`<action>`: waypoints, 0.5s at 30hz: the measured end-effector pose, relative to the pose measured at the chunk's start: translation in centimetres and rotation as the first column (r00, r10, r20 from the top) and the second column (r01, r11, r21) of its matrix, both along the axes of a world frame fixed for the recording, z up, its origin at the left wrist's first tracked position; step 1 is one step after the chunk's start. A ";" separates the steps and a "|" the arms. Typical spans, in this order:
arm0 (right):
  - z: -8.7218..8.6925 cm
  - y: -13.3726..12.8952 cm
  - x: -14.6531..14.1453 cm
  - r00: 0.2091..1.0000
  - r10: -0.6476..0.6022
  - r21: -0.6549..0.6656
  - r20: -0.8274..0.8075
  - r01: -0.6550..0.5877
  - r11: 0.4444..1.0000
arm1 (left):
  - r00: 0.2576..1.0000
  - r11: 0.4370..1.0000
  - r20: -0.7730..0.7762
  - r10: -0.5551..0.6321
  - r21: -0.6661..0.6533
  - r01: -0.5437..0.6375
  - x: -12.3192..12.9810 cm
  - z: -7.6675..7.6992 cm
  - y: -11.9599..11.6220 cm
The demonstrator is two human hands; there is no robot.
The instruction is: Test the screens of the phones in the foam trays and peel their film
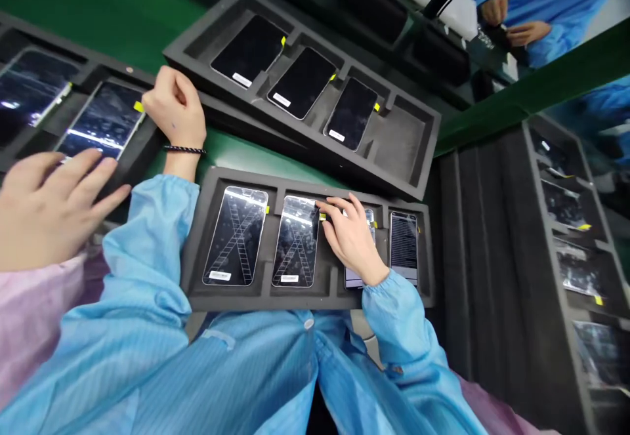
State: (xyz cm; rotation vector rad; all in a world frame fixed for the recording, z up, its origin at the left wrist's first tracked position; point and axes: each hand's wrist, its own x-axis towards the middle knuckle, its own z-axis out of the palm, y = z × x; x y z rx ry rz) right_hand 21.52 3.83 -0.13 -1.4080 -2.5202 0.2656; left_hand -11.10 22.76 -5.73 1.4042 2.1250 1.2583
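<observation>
My right hand point(352, 235) reaches over a grey foam tray point(305, 304) in front of me. Its fingers are apart; the index fingertip is at the upper right corner of a phone point(295, 245) with a crossed ladder pattern on its screen. A yellow tab point(322, 216) shows between index and thumb. The same tray holds a similar phone point(236, 238), a phone partly hidden by my hand point(353, 281) and one showing lines of text point(403, 248). My left hand point(176, 107), a black bracelet at the wrist, is curled closed between two trays; its fingertips are hidden.
Beyond, another foam tray point(423, 179) holds three dark phones. At left, a co-worker's hand point(54, 199) in a pink sleeve lies over a phone point(101, 120) in another tray point(128, 71). Phones in a tray point(536, 159) stand at right. Another person's hands point(526, 33) work opposite.
</observation>
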 end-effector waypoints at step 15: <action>0.4 -2.6 -1.2 0.981 0.177 -0.026 -0.074 -0.180 0.983 | 0.971 0.967 -0.224 0.086 0.252 -0.027 -0.6 -0.9 0.8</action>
